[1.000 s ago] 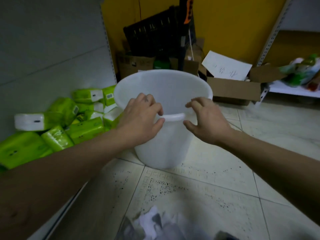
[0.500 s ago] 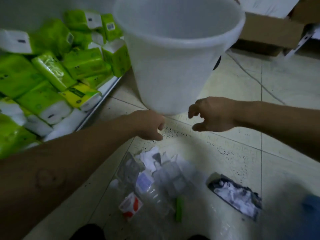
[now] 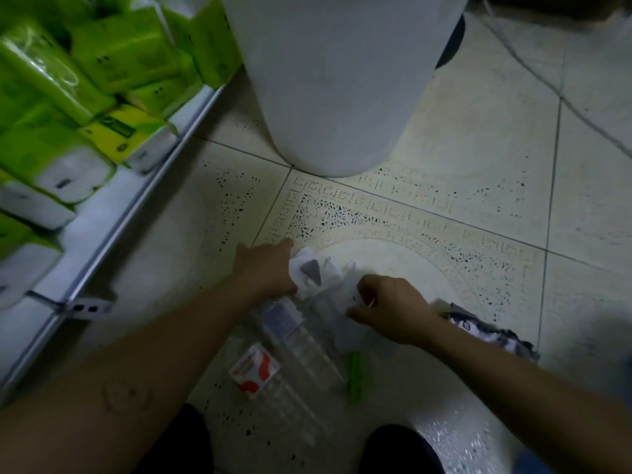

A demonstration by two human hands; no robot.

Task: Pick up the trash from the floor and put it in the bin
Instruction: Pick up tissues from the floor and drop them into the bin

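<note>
Trash [image 3: 307, 323] in a loose heap on the tiled floor [image 3: 461, 186], just short of the white bin [image 3: 335, 80]. Crumpled white paper [image 3: 307, 271] at the far end, touching the left hand [image 3: 265, 268]. Clear plastic bottle [image 3: 304, 350] lying flat beneath, ribbed and see-through, long axis running diagonally from far-left down toward near-right; cap end impossible to make out through the blur. Small red-and-white carton [image 3: 254, 369] just beside the bottle, green stick-shaped piece [image 3: 355, 376] on its other side, lengthwise toward the camera. Dark patterned wrapper [image 3: 492, 331] off to the right, partly hidden by the forearm. Left hand curled against the white paper, fingers bent round its edge. Right hand [image 3: 390, 309] closed into a pinch on the clear plastic. Green tissue packs [image 3: 102, 63] stacked on a low shelf [image 3: 113, 213] at left.
</note>
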